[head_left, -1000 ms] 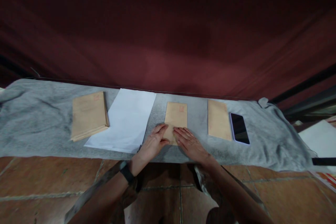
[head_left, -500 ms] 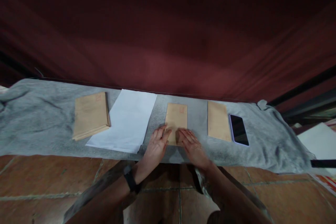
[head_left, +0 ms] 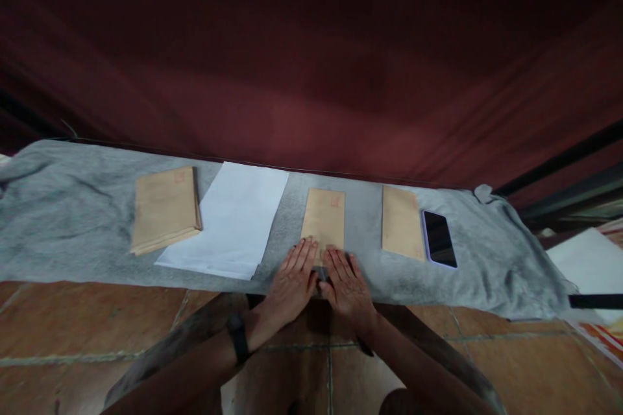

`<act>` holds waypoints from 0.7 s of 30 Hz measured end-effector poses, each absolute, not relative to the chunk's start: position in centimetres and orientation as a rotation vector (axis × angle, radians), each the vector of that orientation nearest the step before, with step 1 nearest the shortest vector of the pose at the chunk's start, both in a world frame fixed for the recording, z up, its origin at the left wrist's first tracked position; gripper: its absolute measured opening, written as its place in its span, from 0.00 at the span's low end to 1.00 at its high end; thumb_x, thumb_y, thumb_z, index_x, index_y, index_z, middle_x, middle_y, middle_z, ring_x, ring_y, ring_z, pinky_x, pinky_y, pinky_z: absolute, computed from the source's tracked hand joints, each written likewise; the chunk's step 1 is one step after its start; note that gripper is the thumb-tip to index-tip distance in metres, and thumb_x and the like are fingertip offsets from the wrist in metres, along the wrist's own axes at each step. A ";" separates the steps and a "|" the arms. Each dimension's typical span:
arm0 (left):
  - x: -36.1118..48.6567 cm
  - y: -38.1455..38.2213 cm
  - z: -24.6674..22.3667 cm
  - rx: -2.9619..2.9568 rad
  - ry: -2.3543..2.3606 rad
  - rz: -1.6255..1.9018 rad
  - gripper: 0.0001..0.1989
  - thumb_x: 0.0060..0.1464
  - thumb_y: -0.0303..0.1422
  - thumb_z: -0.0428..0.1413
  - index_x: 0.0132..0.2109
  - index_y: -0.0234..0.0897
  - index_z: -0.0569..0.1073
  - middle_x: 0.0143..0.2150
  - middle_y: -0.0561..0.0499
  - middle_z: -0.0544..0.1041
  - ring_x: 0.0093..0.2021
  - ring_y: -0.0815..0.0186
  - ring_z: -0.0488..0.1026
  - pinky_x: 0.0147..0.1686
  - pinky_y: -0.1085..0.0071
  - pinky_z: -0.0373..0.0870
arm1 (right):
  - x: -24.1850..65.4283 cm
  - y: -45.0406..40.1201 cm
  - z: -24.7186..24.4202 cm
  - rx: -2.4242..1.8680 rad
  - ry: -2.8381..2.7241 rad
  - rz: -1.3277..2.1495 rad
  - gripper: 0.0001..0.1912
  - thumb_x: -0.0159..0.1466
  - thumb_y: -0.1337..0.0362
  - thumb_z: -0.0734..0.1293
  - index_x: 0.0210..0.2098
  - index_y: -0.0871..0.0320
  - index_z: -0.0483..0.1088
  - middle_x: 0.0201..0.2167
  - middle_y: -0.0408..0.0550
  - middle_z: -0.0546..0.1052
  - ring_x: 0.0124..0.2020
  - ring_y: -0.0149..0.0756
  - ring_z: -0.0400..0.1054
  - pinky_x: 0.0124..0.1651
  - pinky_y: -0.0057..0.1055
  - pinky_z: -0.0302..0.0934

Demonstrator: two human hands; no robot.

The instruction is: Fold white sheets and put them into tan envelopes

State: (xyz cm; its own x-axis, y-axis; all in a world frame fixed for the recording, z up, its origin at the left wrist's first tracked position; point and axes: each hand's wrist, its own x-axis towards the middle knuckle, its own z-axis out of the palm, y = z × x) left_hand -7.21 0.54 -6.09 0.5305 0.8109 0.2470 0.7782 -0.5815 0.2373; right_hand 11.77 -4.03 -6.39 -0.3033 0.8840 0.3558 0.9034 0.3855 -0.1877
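Note:
A brown paper envelope with a small red print at its upper right lies in front of me on the grey cloth. My left hand rests flat with its fingertips on the envelope's near left part. Opposite it, my right hand lies flat on the near right part, fingers stretched out. Both hands are open, and the thumbs come close together at the near edge, which they partly hide. To the left are white paper sheets and a stack of brown envelopes, which overlaps the sheets' corner.
Another brown envelope lies to the right, beside a phone with a purple edge. Grey cloth covers the narrow surface, and a dark red hanging rises behind it. Below are floor tiles.
Both hands have slid toward me to the envelope's near edge and flattened, with the fingers now stretched forward. The view has shifted slightly.

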 end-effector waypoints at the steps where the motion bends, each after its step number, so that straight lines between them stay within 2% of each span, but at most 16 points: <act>1: -7.4 1.0 -5.8 2.630 1.418 0.524 0.32 0.68 0.33 0.45 0.75 0.30 0.49 0.75 0.36 0.55 0.75 0.53 0.51 0.70 0.52 0.58 | 12.0 -3.8 -6.3 -1.548 -2.261 -0.067 0.32 0.75 0.59 0.55 0.75 0.61 0.46 0.71 0.58 0.61 0.73 0.45 0.54 0.74 0.53 0.49; 4: -7.7 1.6 -5.1 2.586 1.469 0.566 0.30 0.70 0.35 0.45 0.74 0.29 0.51 0.75 0.35 0.56 0.75 0.52 0.51 0.70 0.49 0.58 | 12.5 -3.5 -6.0 -1.585 -2.266 -0.063 0.31 0.75 0.60 0.56 0.74 0.62 0.49 0.71 0.60 0.61 0.73 0.46 0.54 0.74 0.54 0.47; 7: -7.2 0.8 -4.9 2.652 1.288 0.530 0.30 0.70 0.34 0.44 0.74 0.33 0.52 0.75 0.38 0.56 0.76 0.55 0.51 0.71 0.52 0.56 | 12.6 -3.3 -5.9 -1.597 -2.265 -0.051 0.30 0.75 0.60 0.56 0.74 0.63 0.50 0.71 0.59 0.61 0.73 0.46 0.54 0.74 0.54 0.46; 10: -6.6 -0.7 -5.2 2.728 1.118 0.450 0.31 0.69 0.39 0.47 0.74 0.34 0.52 0.75 0.40 0.58 0.75 0.56 0.53 0.72 0.53 0.53 | 12.5 -3.4 -6.0 -1.588 -2.254 -0.053 0.30 0.75 0.62 0.55 0.74 0.62 0.48 0.72 0.57 0.60 0.73 0.45 0.53 0.74 0.55 0.46; 13: -6.6 -1.2 -5.3 2.758 1.143 0.426 0.35 0.69 0.44 0.48 0.74 0.31 0.52 0.75 0.37 0.57 0.75 0.55 0.52 0.73 0.53 0.52 | 12.2 -3.8 -6.0 -1.564 -2.244 -0.051 0.31 0.75 0.64 0.54 0.75 0.63 0.46 0.72 0.58 0.60 0.74 0.46 0.52 0.74 0.56 0.49; 17: -7.6 -0.6 -4.9 2.768 1.125 0.397 0.34 0.70 0.42 0.46 0.75 0.31 0.48 0.76 0.38 0.55 0.76 0.57 0.50 0.73 0.54 0.49 | 11.6 -4.5 -5.6 -1.508 -2.259 0.025 0.31 0.74 0.63 0.55 0.74 0.64 0.48 0.70 0.58 0.63 0.72 0.44 0.56 0.72 0.49 0.56; 21: -8.6 -0.1 -4.7 2.790 1.153 0.387 0.32 0.70 0.39 0.45 0.75 0.33 0.50 0.76 0.39 0.55 0.76 0.56 0.51 0.74 0.52 0.47 | 11.4 -5.0 -5.3 -1.424 -2.350 0.033 0.32 0.74 0.58 0.59 0.73 0.66 0.53 0.71 0.58 0.62 0.72 0.44 0.55 0.73 0.46 0.56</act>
